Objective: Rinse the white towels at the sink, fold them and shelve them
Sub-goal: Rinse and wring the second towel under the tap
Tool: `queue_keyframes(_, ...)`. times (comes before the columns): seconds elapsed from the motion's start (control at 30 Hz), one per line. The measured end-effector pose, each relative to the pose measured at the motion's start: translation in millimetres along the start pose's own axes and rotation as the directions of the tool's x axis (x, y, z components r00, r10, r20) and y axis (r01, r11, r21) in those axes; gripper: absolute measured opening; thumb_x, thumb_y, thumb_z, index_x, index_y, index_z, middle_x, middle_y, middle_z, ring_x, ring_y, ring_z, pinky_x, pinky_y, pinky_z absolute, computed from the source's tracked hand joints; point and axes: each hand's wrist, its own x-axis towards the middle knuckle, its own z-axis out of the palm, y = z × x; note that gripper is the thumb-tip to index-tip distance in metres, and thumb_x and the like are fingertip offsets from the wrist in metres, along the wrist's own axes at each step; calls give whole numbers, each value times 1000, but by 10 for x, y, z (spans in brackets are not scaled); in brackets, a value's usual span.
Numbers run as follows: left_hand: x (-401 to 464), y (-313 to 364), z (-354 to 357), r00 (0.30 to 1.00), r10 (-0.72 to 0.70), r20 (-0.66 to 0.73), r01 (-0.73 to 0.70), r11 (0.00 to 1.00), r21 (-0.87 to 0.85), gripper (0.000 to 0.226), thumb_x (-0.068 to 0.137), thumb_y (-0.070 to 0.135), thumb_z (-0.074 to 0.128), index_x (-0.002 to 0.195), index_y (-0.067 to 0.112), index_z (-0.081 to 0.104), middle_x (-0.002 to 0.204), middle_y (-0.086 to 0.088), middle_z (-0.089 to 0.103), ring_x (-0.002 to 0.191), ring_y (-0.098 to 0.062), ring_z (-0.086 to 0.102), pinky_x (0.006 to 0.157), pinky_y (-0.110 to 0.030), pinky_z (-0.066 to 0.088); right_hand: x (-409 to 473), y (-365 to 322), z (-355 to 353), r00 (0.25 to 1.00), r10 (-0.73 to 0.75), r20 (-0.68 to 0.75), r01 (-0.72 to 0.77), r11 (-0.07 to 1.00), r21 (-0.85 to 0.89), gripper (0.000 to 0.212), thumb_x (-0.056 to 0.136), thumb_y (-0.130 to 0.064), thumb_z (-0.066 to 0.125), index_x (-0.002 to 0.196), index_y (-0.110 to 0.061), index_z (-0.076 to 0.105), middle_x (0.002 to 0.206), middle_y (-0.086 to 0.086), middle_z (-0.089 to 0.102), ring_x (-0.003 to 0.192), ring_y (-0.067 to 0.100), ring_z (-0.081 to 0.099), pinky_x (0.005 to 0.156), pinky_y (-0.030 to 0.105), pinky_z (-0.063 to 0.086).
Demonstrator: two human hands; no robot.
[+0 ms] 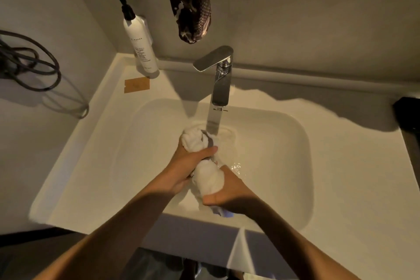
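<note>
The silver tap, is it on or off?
On: water falls from the silver tap onto the bunched white towel in the white sink.

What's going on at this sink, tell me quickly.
A person is working a white towel over the sink. The left hand grips the towel's upper part and the right hand clamps the lower part, with the towel bunched into a roll between them, as if wringing it. Water runs from the faucet down onto the towel's top end. A pump bottle stands at the back left corner of the counter. No folding or shelving has begun on this towel.
</note>
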Motion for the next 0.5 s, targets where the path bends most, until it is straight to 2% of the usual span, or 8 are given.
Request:
queue_keyframes(0.07,-26,101,-30,997,52,48,-46,993,-105,55,76,37,85,123,17,66,116,-12,75,107,-30,73,96,-49,57,-73,-51,-125,996,-51,68,47,998,51,77,65,-27,87,132,-22,50,116,-6,61,99,7,62,89,24,54)
queue_keyframes(0.17,-57,293,30,998,-13,-64,-1,977,-211,46,78,42,81,110,11,67,113,-17,74,103,-34,73,93,-52,58,-180,-198,-126,994,-91,58,88,995,48,56,73,-15,84,119,-20,52,99,-10,63,81,1,62,74,15,54)
queue_keyframes(0.27,-95,393,88,983,8,-181,-40,983,-177,27,74,25,79,93,8,70,99,-23,75,91,-36,75,92,-54,58,-276,-227,1,995,-90,-51,91,996,10,75,54,-33,79,117,0,56,67,-1,71,60,17,71,62,38,63)
queue_keyframes(0.33,-111,444,58,983,17,-185,-55,977,-206,22,76,16,77,95,8,69,96,-20,76,84,-34,76,88,-56,59,-411,-149,-1,987,-160,19,151,961,232,83,58,-40,85,120,6,56,65,1,69,61,19,70,61,37,61)
queue_keyframes(0.37,-101,467,24,985,44,-167,-82,970,-227,24,78,13,75,101,10,67,100,-19,76,87,-35,76,88,-60,58,-463,-168,-22,981,-193,24,163,884,438,83,67,-46,85,125,5,56,79,6,72,71,20,72,63,36,60)
queue_keyframes(0.43,-99,530,-37,994,87,-63,-104,921,-376,26,88,7,65,111,18,60,104,-18,76,87,-37,76,82,-57,60,-614,-208,-76,985,-133,113,-21,550,835,75,86,-59,65,137,-4,56,118,22,70,104,32,68,84,44,55)
queue_keyframes(0.47,-119,562,-48,994,111,7,-95,879,-468,22,92,5,59,109,18,59,97,-16,76,79,-33,75,75,-49,62,-699,-190,-105,982,-116,148,-97,359,928,71,92,-60,54,139,-7,56,133,24,63,118,35,63,96,46,51)
queue_keyframes(0.5,-143,589,-47,988,142,64,-85,837,-541,16,93,3,54,101,16,59,85,-13,74,67,-27,72,65,-39,61,-737,-163,-105,985,-104,136,-108,240,965,67,97,-57,47,142,-8,54,139,23,60,125,35,60,101,47,50)
